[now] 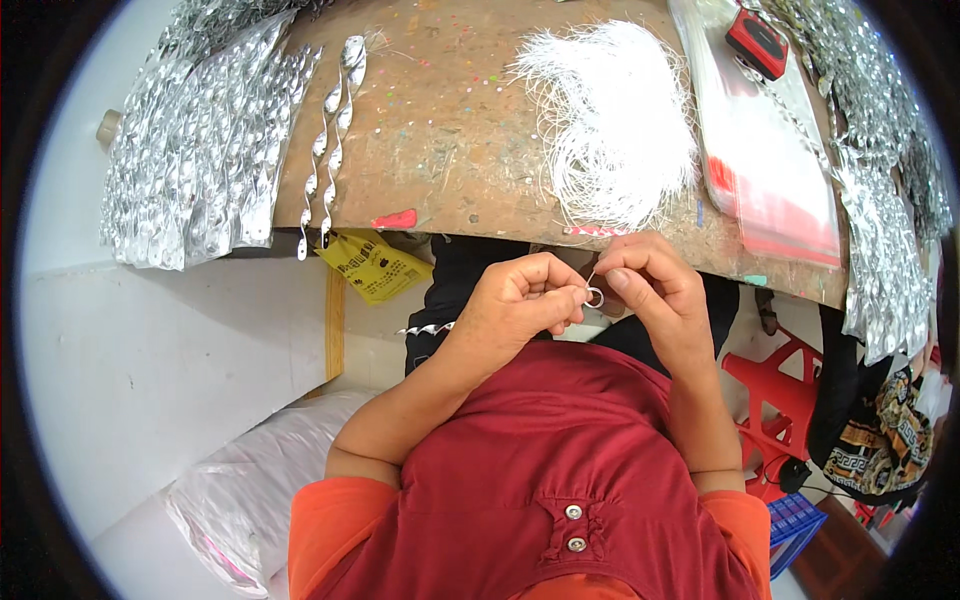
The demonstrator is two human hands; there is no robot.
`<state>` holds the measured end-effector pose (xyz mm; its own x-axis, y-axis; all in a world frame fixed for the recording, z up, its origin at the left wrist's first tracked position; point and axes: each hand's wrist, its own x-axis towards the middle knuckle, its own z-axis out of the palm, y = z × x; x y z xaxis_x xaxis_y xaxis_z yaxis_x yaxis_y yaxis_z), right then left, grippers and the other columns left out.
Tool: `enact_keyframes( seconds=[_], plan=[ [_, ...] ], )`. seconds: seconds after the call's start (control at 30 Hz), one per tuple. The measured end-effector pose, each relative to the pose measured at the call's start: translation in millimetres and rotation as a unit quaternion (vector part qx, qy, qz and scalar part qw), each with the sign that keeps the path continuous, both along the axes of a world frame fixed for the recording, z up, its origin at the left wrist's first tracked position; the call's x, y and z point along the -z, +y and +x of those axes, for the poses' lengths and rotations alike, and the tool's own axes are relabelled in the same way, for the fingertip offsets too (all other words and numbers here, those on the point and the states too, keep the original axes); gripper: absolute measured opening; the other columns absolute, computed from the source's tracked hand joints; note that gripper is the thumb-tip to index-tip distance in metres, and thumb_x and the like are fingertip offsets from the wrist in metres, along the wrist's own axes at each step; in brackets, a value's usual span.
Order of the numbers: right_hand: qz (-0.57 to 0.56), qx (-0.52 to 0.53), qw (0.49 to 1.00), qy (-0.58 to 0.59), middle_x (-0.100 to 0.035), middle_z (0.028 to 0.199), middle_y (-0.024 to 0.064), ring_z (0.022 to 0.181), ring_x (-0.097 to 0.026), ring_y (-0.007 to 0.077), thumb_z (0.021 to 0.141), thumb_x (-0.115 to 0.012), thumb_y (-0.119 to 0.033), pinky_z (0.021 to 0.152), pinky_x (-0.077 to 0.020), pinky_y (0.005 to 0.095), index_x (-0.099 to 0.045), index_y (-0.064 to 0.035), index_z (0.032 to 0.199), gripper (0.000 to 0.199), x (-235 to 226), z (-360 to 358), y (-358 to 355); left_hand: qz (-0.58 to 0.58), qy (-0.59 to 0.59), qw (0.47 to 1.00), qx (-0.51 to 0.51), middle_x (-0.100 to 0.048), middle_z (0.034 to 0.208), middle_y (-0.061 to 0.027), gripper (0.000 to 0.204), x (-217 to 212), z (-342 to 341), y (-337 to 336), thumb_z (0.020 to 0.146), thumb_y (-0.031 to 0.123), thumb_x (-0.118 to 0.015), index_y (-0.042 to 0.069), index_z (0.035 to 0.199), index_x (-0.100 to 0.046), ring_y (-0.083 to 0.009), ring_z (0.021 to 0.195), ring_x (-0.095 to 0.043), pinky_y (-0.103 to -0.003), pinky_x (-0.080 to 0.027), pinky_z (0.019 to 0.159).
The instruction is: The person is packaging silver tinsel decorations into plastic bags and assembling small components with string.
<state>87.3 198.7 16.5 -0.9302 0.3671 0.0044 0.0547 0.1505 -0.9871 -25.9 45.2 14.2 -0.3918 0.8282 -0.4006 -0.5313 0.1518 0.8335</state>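
White thread loop (594, 296), fingers (560, 300) pinching.

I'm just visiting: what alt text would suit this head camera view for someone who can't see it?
Two bare hands, left hand and right hand, pinch a small loop of white string at the edge of a worn wooden table. On the table lie a bundle of white strings and piles of silver foil spirals.

A worktable (450, 130) fills the upper centre of the frame. A heap of foil spirals (190, 150) lies on its upper left, two loose spirals (330, 130) just right of it. A bundle of strings (610, 120) sits at upper centre, plastic bags (770, 170) to its right. Below the table edge, the left hand (515, 305) and right hand (650, 285) meet at a small loop (594, 296).
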Motion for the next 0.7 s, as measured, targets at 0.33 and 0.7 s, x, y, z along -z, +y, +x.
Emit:
enact_keyframes(
  seconds=[0.33,0.7],
  plan=[
    [0.098,-0.026,0.995,-0.018,-0.055,0.079,0.0024,0.072,-0.052,0.0134,0.075,-0.065,-0.005,0.062,-0.0389,0.0255,-0.060,-0.0039,0.083,0.009,-7.5,0.0,-0.4,-0.008,0.074,0.997,-0.004,-0.062,0.076,-0.0044,0.012,1.3,0.9,0.2,0.086,0.011,-0.059,0.000,0.091,-0.062,-0.0058,0.065,-0.053,-0.019,-0.044,0.060],
    [0.317,0.079,0.945,0.018,-0.057,0.076,0.0058,0.068,-0.055,0.0169,0.074,-0.064,0.000,0.062,-0.0426,0.0270,-0.062,-0.0024,0.088,0.015,-0.6,3.0,0.3,-0.027,0.111,0.993,0.012,-0.062,0.077,-0.0030,0.010,-2.3,0.7,-8.8,0.086,0.009,-0.059,0.001,0.090,-0.059,-0.0037,0.063,-0.054,-0.017,-0.045,0.058]
  ],
)
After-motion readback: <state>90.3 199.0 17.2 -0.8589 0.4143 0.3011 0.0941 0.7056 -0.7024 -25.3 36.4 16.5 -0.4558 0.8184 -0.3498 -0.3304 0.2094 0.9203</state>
